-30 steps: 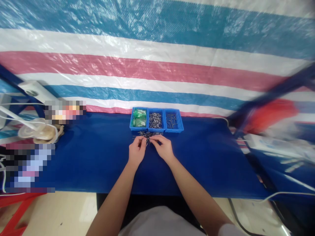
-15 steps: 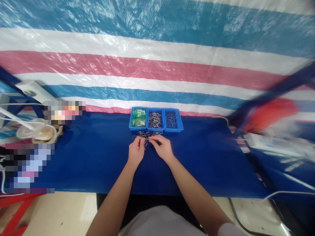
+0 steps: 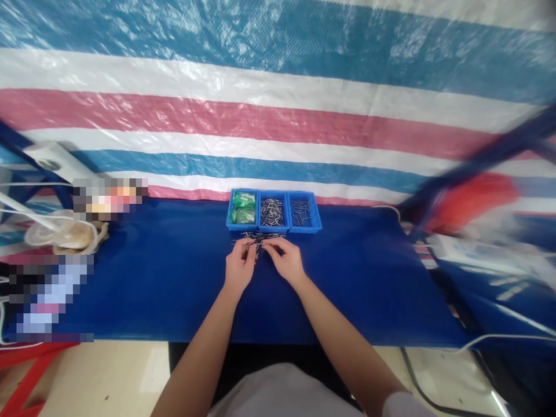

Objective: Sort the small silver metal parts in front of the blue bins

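A pile of thin dark metal rods (image 3: 260,236), perhaps screws or drill bits, lies on the blue table just in front of three small bins. My left hand (image 3: 240,263) is at the near left side of the pile, thumb and fingers pinched together; what they hold is too small to make out. From the right, my right hand (image 3: 285,260) pinches what looks like a thin metal rod between thumb and forefinger. The fingertips of both hands are close together over the pile's near edge.
The left bin (image 3: 228,223) holds green packets (image 3: 244,215). More metal rods fill the middle bin (image 3: 273,228), and fewer lie in the right bin (image 3: 316,223). A striped tarp (image 3: 278,124) hangs behind the blue table (image 3: 174,278). Cables and a plastic cup (image 3: 56,229) are at left.
My left and right fingertips have come slightly closer together over the pile. The view has shifted a little; the bins and the pile look the same.
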`<state>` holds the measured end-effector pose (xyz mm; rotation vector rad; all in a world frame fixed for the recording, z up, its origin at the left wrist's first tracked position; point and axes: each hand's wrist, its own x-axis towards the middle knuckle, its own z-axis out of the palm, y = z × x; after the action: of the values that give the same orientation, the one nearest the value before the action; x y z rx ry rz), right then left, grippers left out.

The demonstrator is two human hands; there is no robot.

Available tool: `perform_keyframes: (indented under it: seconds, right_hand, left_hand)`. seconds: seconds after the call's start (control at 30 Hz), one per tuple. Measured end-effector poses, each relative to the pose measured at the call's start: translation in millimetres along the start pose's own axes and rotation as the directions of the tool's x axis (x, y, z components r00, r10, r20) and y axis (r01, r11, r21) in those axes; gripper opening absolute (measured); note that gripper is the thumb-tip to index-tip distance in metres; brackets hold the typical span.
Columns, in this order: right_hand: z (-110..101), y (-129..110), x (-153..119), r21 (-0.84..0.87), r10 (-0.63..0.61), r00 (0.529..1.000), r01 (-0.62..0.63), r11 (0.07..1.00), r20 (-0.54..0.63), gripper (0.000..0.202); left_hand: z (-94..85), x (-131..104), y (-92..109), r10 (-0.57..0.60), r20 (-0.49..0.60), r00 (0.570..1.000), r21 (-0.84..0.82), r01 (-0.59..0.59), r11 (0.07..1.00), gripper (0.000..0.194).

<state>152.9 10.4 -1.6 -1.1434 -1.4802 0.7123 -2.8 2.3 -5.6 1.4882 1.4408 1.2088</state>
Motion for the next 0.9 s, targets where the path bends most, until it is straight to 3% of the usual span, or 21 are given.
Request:
perform_keyframes:
  seconds: [0.33,0.63,0.9]
  right_hand:
    - [-0.2,0.8,-0.6,0.005,-0.005,1.000,0.005,1.000,0.008,0.011]
    - [-1.0,-1.6,0.1,0.012,0.003,1.000,-0.003,1.000,0.007,0.013]
    - [-0.1,-0.1,-1.3,-0.010,0.005,1.000,-0.005,1.000,0.018,0.013]
  left_hand:
    - [-1.8,1.0,1.2,0.040,0.022,0.999,0.097,-0.042,0.994,0.027]
    - [0.0,-0.2,-0.1,0.016,0.006,1.000,-0.013,-0.016,1.000,0.029]
    - [-1.6,1.7,-0.8,0.044,0.013,0.999,0.092,-0.045,0.995,0.027]
